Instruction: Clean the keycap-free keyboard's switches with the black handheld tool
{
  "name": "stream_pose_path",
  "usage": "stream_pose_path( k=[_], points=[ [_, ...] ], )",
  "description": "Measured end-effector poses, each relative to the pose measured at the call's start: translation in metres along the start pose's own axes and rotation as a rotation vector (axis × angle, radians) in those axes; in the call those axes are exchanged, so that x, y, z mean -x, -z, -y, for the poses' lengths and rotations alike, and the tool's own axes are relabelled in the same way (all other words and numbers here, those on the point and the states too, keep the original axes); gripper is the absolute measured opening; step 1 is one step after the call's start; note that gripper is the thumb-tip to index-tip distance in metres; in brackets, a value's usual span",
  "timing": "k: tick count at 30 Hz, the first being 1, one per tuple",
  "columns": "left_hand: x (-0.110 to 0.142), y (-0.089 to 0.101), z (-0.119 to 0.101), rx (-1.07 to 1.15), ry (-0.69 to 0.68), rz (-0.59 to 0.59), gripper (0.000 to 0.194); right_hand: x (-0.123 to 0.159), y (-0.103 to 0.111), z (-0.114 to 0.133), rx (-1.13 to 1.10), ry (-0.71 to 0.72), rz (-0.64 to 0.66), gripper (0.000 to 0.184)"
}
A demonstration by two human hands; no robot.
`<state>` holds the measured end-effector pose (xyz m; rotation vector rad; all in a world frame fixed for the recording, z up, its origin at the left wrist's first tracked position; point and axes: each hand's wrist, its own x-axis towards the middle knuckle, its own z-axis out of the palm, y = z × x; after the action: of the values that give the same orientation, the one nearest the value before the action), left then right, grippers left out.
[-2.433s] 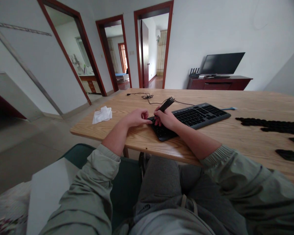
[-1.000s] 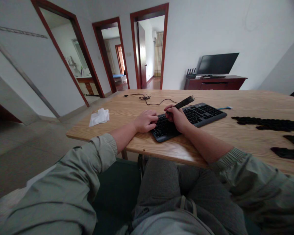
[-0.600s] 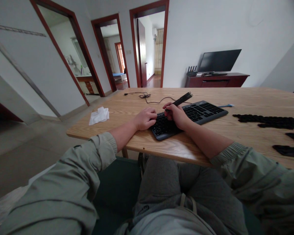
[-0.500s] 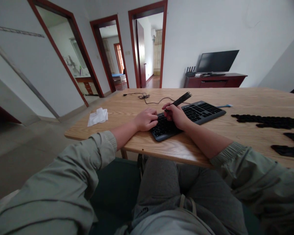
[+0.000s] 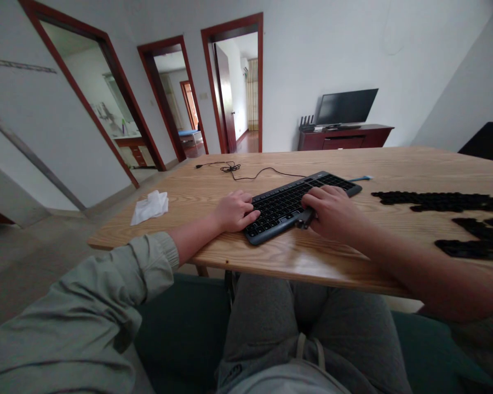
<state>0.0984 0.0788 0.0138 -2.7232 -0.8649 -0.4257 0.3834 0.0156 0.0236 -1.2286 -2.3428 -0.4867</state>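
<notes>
A dark keyboard [image 5: 290, 203] lies at an angle on the wooden table [image 5: 271, 257]. My left hand [image 5: 235, 210] rests on the table at the keyboard's near left corner, fingers curled and touching its edge. My right hand [image 5: 332, 210] lies over the front middle of the keyboard, closed on a dark slim tool [image 5: 303, 220]; only the tool's tip shows under the palm.
The keyboard's cable [image 5: 246, 172] trails to the far left of the table. A crumpled white tissue [image 5: 150, 207] lies near the left edge. Rows of loose black keycaps [image 5: 435, 201] are spread at the right. A small blue item [image 5: 362, 178] sits behind the keyboard.
My right hand has moved right along the keyboard and lowered the tool flat under the palm. My left hand stays at the keyboard's left corner. My view has shifted.
</notes>
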Motion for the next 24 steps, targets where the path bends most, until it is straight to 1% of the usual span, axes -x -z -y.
stream_pose_path(
  k=[1,3,6,8,10,13,16,18,21,24],
  points=[
    [0.001,0.0,-0.002,-0.002,0.03,-0.001,0.053,0.006,0.001,-0.003,0.092,-0.034,0.066,0.008],
    [0.002,0.0,-0.006,-0.002,0.098,-0.024,0.05,0.011,0.001,-0.006,0.185,-0.128,0.198,0.012],
    [0.003,0.0,-0.011,0.021,0.191,-0.082,0.041,0.009,-0.002,-0.005,0.162,-0.313,0.365,0.023],
    [0.004,0.001,-0.014,0.049,0.236,-0.108,0.035,0.007,-0.005,-0.004,0.137,-0.416,0.418,0.031],
    [0.004,0.002,-0.018,0.068,0.263,-0.113,0.03,0.009,-0.007,-0.005,0.126,-0.454,0.424,0.035],
    [0.005,0.006,-0.027,0.078,0.276,-0.103,0.023,0.013,-0.01,-0.011,0.091,-0.448,0.401,0.036],
    [0.007,0.011,-0.042,0.125,0.262,-0.104,0.021,0.009,-0.014,-0.026,0.039,-0.486,0.408,0.039],
    [0.008,0.014,-0.056,0.195,0.212,-0.102,0.021,0.0,-0.018,-0.043,-0.008,-0.539,0.43,0.04],
    [0.005,0.015,-0.079,0.3,0.092,-0.087,0.021,-0.017,-0.027,-0.071,-0.113,-0.593,0.447,0.035],
    [-0.007,0.013,-0.097,0.326,0.011,-0.04,0.01,-0.028,-0.034,-0.087,-0.149,-0.666,0.416,0.034]
  ],
)
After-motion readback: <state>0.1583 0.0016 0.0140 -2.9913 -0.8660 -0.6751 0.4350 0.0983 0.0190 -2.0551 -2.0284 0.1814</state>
